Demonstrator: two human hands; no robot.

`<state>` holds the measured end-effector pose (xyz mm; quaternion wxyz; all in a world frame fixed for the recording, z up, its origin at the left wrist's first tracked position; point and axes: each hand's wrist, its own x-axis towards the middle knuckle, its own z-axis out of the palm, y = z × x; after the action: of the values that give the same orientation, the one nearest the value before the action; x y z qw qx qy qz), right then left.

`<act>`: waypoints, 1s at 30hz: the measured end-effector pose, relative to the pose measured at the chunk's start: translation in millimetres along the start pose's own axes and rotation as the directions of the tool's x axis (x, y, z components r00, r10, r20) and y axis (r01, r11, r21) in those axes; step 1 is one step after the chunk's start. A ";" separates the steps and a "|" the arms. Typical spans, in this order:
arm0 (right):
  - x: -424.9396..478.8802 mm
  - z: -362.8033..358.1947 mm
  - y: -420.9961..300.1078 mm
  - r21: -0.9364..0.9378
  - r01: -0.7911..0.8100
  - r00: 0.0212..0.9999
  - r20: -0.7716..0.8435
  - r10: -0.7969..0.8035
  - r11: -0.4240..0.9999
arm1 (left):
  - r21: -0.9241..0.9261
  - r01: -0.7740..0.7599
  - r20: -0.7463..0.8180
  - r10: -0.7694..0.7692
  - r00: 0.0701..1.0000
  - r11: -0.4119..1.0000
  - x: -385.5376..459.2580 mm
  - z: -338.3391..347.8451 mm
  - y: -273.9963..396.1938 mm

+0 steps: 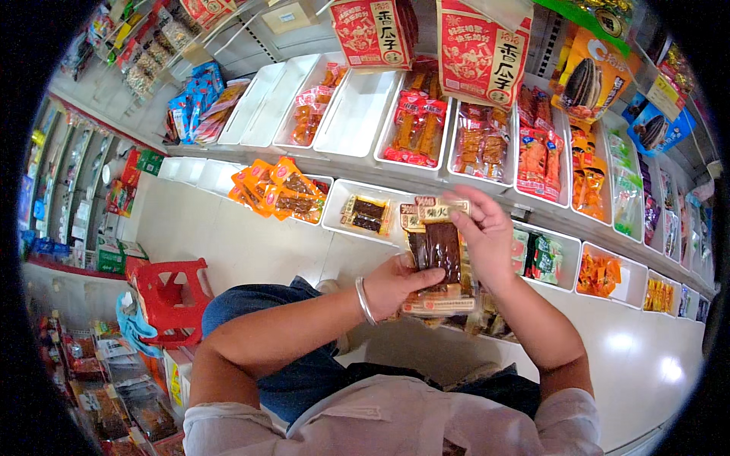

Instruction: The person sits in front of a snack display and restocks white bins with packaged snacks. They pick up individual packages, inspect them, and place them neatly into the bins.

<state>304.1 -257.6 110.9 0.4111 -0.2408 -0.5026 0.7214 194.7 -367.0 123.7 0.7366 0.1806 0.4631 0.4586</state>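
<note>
My left hand (393, 285), with a silver bangle at the wrist, grips a small stack of snack packets (442, 251) with clear windows showing dark brown strips inside. My right hand (485, 228) pinches the upper right corner of the front packet between thumb and fingers. Just left of the stack, a white plastic bin (336, 223) holds a few similar dark packets (366, 214). Under my hands lie more packets (491, 319) in a container mostly hidden by my forearm.
Sloping white bins (353, 149) of packaged snacks line the shelf ahead, beneath hanging red sunflower seed bags (481, 54). Orange packets (285, 188) overflow a lower bin. A red plastic stool (177, 302) stands at left, near more shelves (68, 188).
</note>
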 end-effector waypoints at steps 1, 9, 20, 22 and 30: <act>1.7 -1.3 1.0 0.026 0.005 1.000 -0.023 -0.004 1.000 | 0.006 -0.005 0.012 0.005 1.000 1.000 -0.2 2.7 -2.4; 7.9 -10.1 7.3 0.104 -0.080 0.996 0.038 0.076 0.991 | -0.052 -0.103 0.065 0.106 0.992 0.993 14.1 -4.7 1.6; 6.0 -7.4 3.4 0.314 -0.439 0.897 0.110 0.427 0.842 | 0.198 -0.344 0.045 0.342 0.939 0.918 33.5 -26.0 14.3; 3.2 -4.1 5.3 0.293 -0.538 0.843 0.177 0.508 0.790 | 0.201 -0.368 0.091 0.357 0.930 0.908 37.9 -32.4 14.8; 13.6 5.5 -0.4 0.045 -0.293 0.953 0.095 0.288 0.955 | 0.318 -0.189 0.152 0.147 0.977 0.929 26.8 -41.8 41.6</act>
<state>292.6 -249.1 114.2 0.2851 -0.2679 -0.4580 0.7982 142.1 -329.7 117.5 0.6814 0.3691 0.4691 0.4236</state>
